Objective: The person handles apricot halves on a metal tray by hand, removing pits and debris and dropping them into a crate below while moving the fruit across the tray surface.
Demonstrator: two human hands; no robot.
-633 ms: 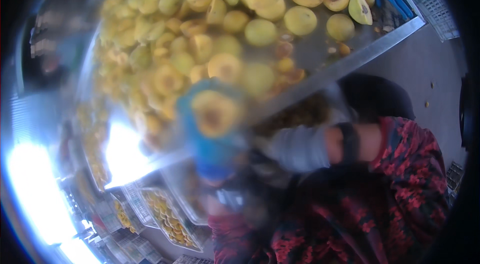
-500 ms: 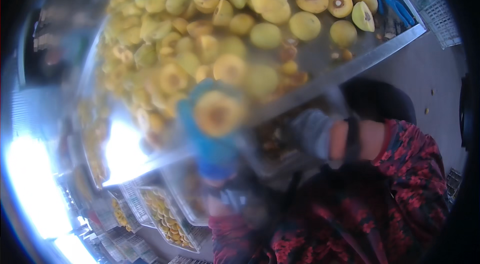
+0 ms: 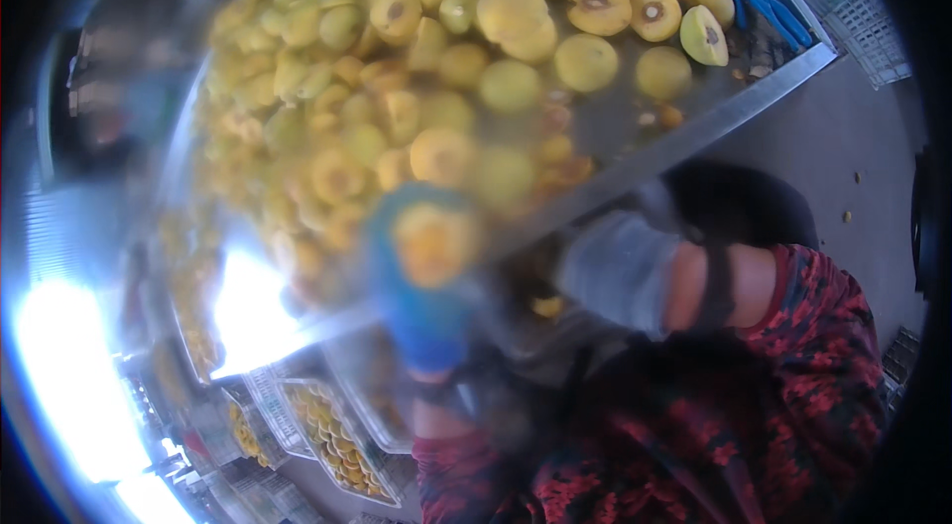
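Cut, round, yellow-orange fruit (image 3: 433, 244) sits near centre, toward 9 o'clock, clamped in the left hand (image 3: 409, 301) in its blue, rubbery glove; right hand (image 3: 620, 269), in a grey glove toward 4, has its fingers hidden, grip cannot be told. Fruit probably light, slippery at the cut face, easily bruised; best held round its skin. Metal-rimmed table (image 3: 734, 112) bears heaped yellow-green fruit (image 3: 585, 64) toward 12, grey floor (image 3: 843, 162) at 3.

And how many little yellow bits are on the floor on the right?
2. One small yellowish bit lies on the grey floor right of the metal-edged table; the other bit lies just below it in the picture. More could be hidden.
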